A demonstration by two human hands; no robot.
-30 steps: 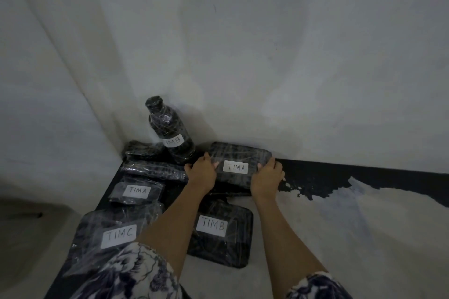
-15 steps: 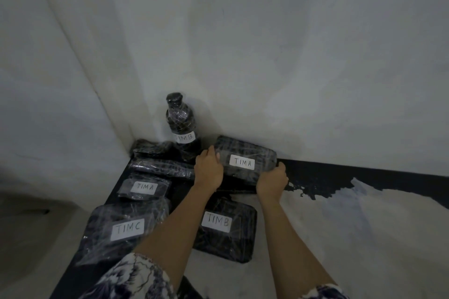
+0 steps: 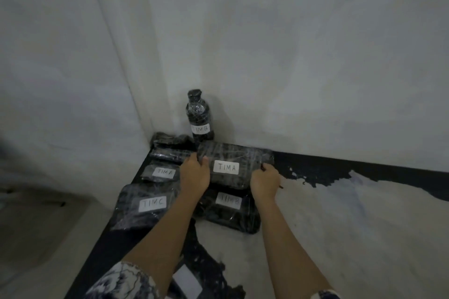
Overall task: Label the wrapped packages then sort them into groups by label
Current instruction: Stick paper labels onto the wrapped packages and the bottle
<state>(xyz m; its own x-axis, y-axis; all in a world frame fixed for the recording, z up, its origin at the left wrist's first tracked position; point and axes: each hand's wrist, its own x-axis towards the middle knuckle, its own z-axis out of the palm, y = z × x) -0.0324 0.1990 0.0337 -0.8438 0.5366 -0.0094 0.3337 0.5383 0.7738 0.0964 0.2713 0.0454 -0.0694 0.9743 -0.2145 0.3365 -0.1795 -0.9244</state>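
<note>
A black wrapped package labelled TIMA (image 3: 237, 165) is held between both hands, my left hand (image 3: 195, 173) on its left end and my right hand (image 3: 264, 181) on its right end. Below it lies a flat package labelled TIMB (image 3: 230, 213). A wrapped bottle labelled TIMB (image 3: 199, 116) stands upright in the wall corner. To the left lie a small package labelled TIMA (image 3: 161, 173), a larger one labelled TIMC (image 3: 145, 204), and two unlabelled dark bundles (image 3: 172, 148) behind them.
The packages rest on a worn table top (image 3: 340, 226) with peeling black paint, pushed into a corner of pale walls (image 3: 291, 56). A white label sheet (image 3: 188, 283) lies near the front edge. The table's left edge (image 3: 102, 240) drops to the floor.
The TIMA package has been drawn a little nearer to me and tilted, with both hands still on its ends. The camera view has shifted, so the whole scene sits lower right.
</note>
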